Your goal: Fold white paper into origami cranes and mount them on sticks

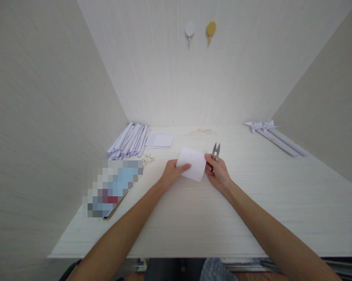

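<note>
Between my hands is a white square of paper (192,162), held just above the table. My left hand (173,171) grips its left edge, thumb on top. My right hand (217,169) pinches the upper right corner with thumb and fingertip. Tucked in the same right hand is a pair of thread snips (215,150), blades pointing away from me and slightly apart; the fingers hide much of the handle. Beyond my left hand lies a small stack of paper squares (161,139).
Rolled paper sticks (130,140) are heaped at the back left. Small pale bits (148,159) lie in front of them, near a blurred-out flat object (117,191). Two paper pinwheels on sticks (277,140) rest at the back right. Walls stand on three sides, with two hooks (211,29) behind.
</note>
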A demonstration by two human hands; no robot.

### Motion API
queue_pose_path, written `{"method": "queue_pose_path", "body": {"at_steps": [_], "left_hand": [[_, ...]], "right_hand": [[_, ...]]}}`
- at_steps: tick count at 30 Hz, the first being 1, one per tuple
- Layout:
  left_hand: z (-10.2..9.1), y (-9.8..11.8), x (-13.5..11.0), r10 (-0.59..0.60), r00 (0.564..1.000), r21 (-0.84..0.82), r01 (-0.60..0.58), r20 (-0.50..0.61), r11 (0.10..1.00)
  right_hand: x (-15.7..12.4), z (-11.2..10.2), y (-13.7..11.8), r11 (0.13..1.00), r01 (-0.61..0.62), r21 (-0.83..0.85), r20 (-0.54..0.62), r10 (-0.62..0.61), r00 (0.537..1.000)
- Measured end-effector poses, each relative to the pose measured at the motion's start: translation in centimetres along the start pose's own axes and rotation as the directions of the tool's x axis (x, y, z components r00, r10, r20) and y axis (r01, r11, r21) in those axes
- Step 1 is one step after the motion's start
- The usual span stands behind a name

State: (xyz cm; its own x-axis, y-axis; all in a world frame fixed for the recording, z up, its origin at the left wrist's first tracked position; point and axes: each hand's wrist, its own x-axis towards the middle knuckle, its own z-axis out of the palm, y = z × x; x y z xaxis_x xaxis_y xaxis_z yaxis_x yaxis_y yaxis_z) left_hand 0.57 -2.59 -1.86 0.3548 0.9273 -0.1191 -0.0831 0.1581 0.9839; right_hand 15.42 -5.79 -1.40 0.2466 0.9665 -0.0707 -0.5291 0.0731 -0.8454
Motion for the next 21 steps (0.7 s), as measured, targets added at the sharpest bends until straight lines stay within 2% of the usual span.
{"method": "queue_pose_path", "body": {"at_steps": [5,8,13,15,18,21], "left_hand": [[0.0,0.0,0.5,0.05,0.999,0.064,-0.049,-0.005,0.997],[0.1,0.4,1.1,0.055,0.998,0.083,-0.053,-0.032,0.995],[0.0,2.2,2.6,0.056,0.993,0.0,-0.056,-0.102,0.998],[-0.2,3.0,3.2,0.028,0.998,-0.041,-0.03,-0.051,0.999],[-0.7,4.0,4.1,-0.028,0.992,-0.051,0.035,0.125,0.998],[-0.9,4.7,4.6,-0.039,0.992,-0.033,0.043,0.118,0.999]], "right_hand": [[-0.2,0.2,0.0,1.0,0.027,0.003,-0.036,-0.027,0.999],[-0.4,0.2,0.3,0.997,0.008,-0.078,-0.048,-0.012,0.999],[-0.4,0.1,0.6,0.983,0.033,-0.183,-0.064,-0.046,0.997],[-0.5,0.0,0.7,0.98,0.026,-0.195,-0.05,-0.037,0.998],[-0.8,-0.3,0.7,0.978,0.022,-0.206,-0.014,-0.026,1.0],[-1.2,-0.5,0.8,0.979,0.075,-0.188,-0.005,-0.077,0.997]]}}
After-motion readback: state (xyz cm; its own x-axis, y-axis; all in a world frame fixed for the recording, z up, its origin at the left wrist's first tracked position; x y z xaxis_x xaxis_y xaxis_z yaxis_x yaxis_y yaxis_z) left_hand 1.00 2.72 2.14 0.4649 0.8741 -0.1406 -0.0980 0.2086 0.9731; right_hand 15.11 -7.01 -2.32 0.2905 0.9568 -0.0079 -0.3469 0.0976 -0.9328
